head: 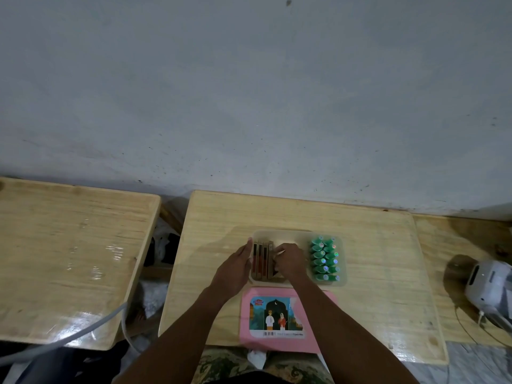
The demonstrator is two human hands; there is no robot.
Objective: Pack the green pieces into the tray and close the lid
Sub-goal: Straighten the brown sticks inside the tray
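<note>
A clear plastic tray (285, 234) sits in the middle of the wooden table. Its right part holds two rows of green pieces (324, 259), lying close together. Its left part holds several brown flat boxes (261, 259) standing on edge. My left hand (238, 268) rests flat against the tray's left wall. My right hand (288, 261) is inside the tray, fingers closed around a brown box beside the others. The pink lid (315, 339), with a picture label, lies flat on the table just in front of the tray, partly under my right forearm.
The wooden table (374, 273) stands against a grey wall. A second wooden table (69, 259) is at the left across a gap. A white device (487, 284) with a cable sits at the right. A grey hose (83, 332) crosses the lower left.
</note>
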